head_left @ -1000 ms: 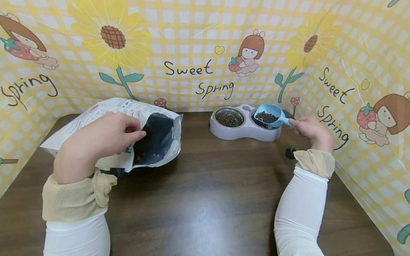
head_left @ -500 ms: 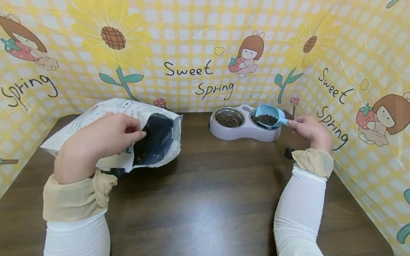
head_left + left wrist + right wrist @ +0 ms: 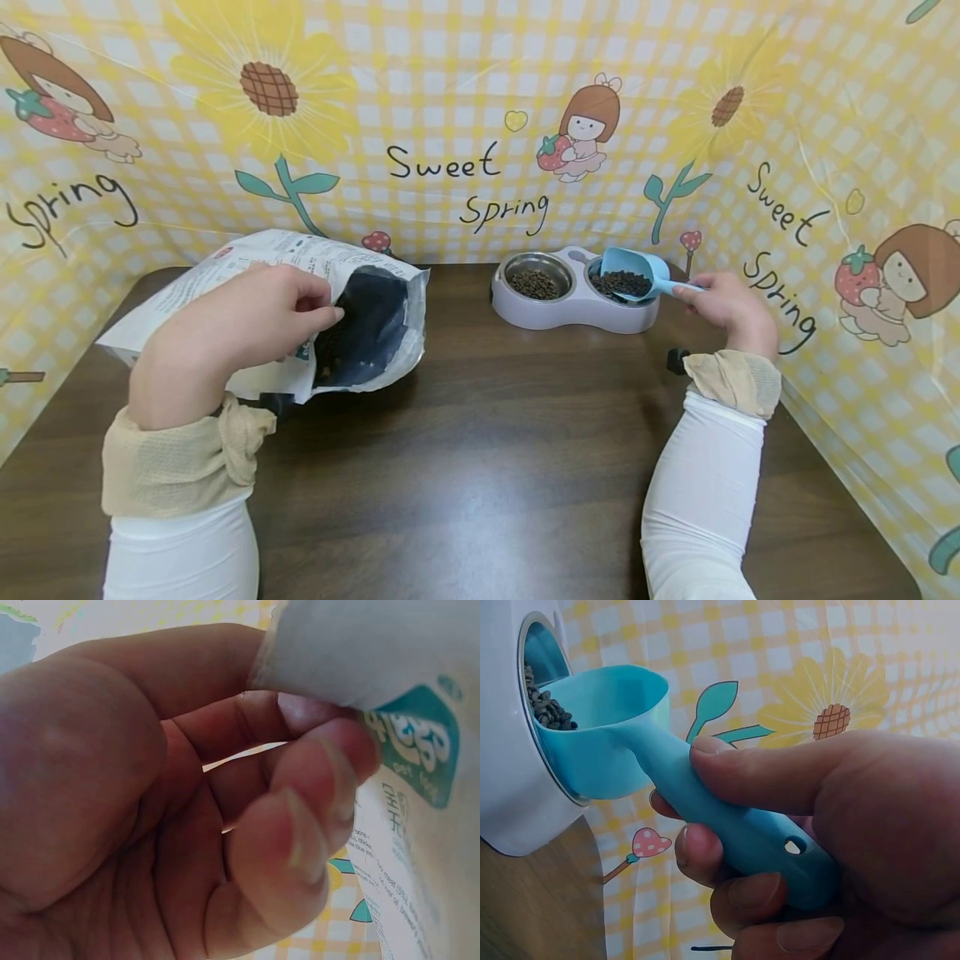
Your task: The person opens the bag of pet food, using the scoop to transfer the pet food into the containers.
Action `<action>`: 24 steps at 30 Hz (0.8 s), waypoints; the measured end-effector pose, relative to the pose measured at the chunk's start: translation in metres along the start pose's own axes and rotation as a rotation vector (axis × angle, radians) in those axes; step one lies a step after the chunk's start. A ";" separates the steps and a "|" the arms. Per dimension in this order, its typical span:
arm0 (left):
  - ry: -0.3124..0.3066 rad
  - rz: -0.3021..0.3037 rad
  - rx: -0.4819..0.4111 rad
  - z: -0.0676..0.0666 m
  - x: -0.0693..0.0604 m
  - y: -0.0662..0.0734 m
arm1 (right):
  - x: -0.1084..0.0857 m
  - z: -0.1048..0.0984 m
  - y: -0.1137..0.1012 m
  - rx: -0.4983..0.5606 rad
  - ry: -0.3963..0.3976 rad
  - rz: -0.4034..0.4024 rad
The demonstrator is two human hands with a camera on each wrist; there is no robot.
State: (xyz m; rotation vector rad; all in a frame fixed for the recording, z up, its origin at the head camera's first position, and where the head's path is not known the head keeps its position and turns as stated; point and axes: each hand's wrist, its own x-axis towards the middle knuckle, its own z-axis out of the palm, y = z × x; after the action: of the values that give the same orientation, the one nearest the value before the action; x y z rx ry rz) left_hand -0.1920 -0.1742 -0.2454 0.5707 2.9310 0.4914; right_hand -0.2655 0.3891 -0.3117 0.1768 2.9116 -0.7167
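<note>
My right hand grips the handle of a blue scoop tilted over the right bowl of a lilac double pet feeder. Dark kibble lies at the scoop's mouth and in that bowl; where one ends and the other begins is hard to tell. In the left bowl, a steel one, sits brown kibble. My left hand pinches the edge of a white pet food bag between thumb and fingers. The bag lies on its side, its dark mouth facing right, with some kibble inside.
The brown wooden table carries the bag at left and the feeder at the back right. A yellow checked cloth hangs close behind both. A small black object shows beside the right wrist.
The scoop has tipped further left and down into the right bowl, and the kibble has slid toward its mouth. My left hand and the bag have stayed put.
</note>
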 end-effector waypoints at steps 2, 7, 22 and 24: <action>-0.001 0.000 -0.001 0.000 -0.001 -0.001 | 0.000 0.000 -0.001 -0.010 0.005 -0.006; -0.003 -0.002 -0.003 0.001 -0.002 -0.002 | -0.001 0.000 -0.004 -0.028 0.017 -0.024; 0.001 0.006 0.001 -0.001 -0.001 -0.001 | -0.006 -0.003 -0.013 -0.050 0.028 -0.002; 0.002 0.006 0.003 0.000 -0.001 -0.001 | -0.007 -0.004 -0.015 -0.055 0.026 -0.006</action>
State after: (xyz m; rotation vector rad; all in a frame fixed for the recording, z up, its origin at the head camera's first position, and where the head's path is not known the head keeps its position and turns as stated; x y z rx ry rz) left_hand -0.1912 -0.1757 -0.2454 0.5805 2.9330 0.4890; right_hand -0.2612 0.3769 -0.3005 0.1725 2.9540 -0.6385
